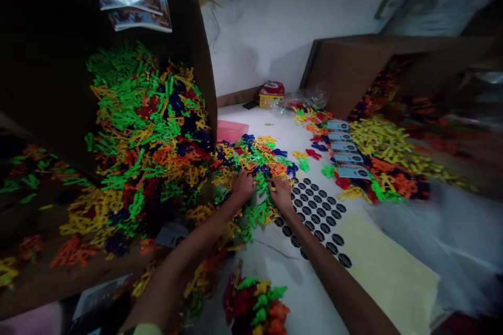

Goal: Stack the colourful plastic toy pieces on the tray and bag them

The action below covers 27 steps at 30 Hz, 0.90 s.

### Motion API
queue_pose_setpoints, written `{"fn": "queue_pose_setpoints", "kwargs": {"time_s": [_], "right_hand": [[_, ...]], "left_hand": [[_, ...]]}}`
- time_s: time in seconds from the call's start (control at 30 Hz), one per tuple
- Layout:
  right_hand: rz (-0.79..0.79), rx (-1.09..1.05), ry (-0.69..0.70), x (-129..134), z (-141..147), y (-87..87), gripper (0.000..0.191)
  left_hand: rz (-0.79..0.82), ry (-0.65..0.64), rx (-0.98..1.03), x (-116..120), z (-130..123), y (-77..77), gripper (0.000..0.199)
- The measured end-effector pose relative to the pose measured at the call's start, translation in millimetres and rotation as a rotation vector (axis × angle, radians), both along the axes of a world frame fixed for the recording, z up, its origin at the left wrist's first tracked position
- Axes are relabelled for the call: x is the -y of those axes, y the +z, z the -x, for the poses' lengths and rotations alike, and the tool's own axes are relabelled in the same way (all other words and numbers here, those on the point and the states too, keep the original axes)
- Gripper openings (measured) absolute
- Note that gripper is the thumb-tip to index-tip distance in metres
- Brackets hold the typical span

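While outstretched, left hand (242, 187) nears right (281, 194).

A pale green sleeve edge (146, 329) borders the bare left forearm (176, 272); right forearm (330, 272) bare too

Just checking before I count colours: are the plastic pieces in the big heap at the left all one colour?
No, the heap of plastic pieces mixes green, yellow, orange, red and dark blue.

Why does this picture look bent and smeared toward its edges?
In the head view, wide-angle distortion bows the cardboard box and stretches the periphery; the plastic sheet at right is blurred, while the left hand and right hand look fairly sharp.
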State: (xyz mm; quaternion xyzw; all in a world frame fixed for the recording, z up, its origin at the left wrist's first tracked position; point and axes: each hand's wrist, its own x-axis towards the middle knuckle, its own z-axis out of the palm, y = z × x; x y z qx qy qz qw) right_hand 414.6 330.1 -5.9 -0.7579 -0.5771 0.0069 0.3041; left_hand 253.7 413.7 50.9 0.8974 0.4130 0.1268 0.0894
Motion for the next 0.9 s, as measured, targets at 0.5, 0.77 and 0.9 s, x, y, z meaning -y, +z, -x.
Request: {"fn": "queue_pose_setpoints", "kwargs": {"time_s": [0.5,0.77,0.9], "right_hand": [[-0.270,-0.517,0.010,-19.7,9.8,-0.5,0.038],[-0.384,-0.741,-0.081,-69.0,63.6,8.2,0.051],[-0.413,-0.762,-0.045,-57.6,57.9,30.4,0.050]], "left_hand": [[-0.103,0.323,0.231,-22.6,96.4,27.7,0.032],[-0.096,-0.388,-0.173,8.3,134.1,9.3,0.039],[-0.219,-0.200,-0.316,-36.6,154.7,38.0,0.048]]}}
